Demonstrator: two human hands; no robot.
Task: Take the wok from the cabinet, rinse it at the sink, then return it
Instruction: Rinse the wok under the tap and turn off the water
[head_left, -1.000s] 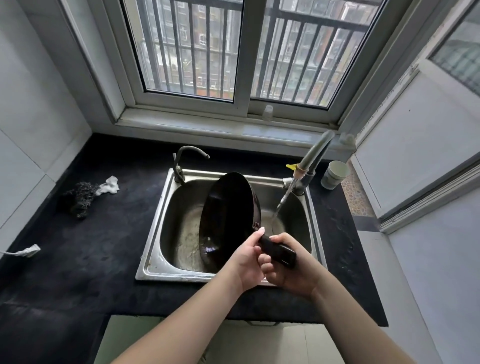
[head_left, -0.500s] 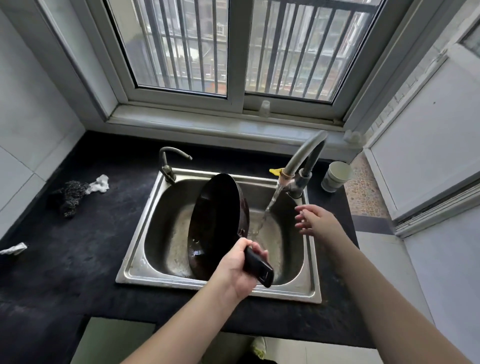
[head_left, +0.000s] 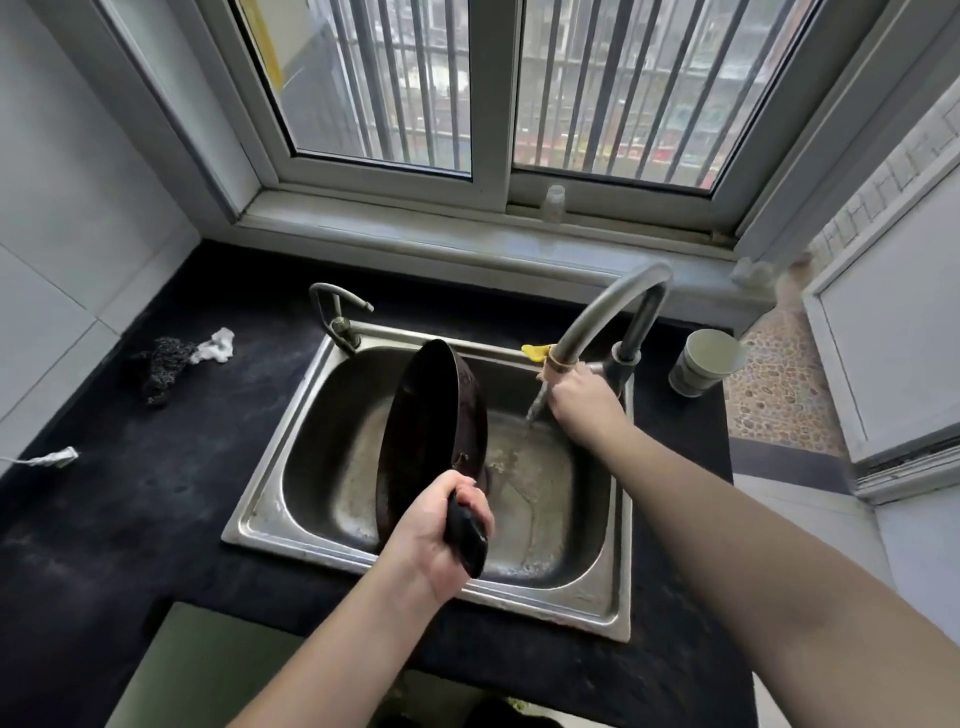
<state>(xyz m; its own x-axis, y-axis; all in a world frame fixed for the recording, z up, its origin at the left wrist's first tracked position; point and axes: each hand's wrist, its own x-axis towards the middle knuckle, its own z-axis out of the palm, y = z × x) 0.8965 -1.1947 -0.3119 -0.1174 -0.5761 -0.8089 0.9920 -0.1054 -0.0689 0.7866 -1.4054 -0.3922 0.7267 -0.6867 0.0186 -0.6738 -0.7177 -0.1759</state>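
Over the sink (head_left: 291, 525), tipped on edge — dark wok (head_left: 426, 431), handle clenched by left hand (head_left: 434, 540); right hand (head_left: 582, 402) outstretched at tap (head_left: 597, 317) — grip unclear.

Wok (head_left: 426, 436) in sink (head_left: 291, 509), cup (head_left: 701, 364) right.

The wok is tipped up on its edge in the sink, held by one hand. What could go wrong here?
The left hand alone grips the wok by its handle, so the tilted pan could slip or twist and bang into the sink. The right hand is at the faucet spout while water runs, so moving it might send spray over the rim onto the countertop.
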